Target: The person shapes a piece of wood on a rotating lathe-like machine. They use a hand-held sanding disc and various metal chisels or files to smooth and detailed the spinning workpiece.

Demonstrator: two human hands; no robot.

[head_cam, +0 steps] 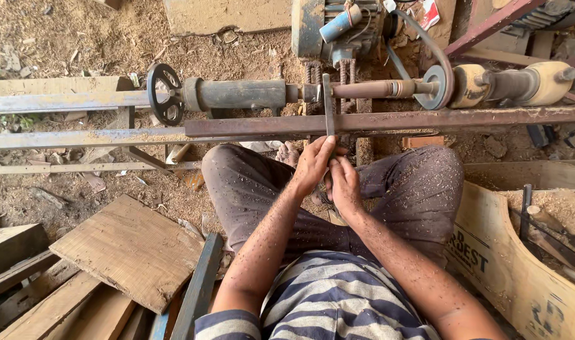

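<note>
Step in hand, as judged: chisel (328, 104) laid across the tool rest bar (388, 121), tip at the turned workpiece (363, 89) on the lathe.
Left hand (312, 165): clasped round the handle end.
Right hand (344, 186): close behind, apparently closed on the handle too.
Forearms converge over the knees.
Next move calls for steady bracing on the bar.

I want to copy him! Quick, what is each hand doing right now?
Left hand: closed on the long metal tool resting on the lathe rail.
Right hand: fingers curled round the tool's lower end.
</note>
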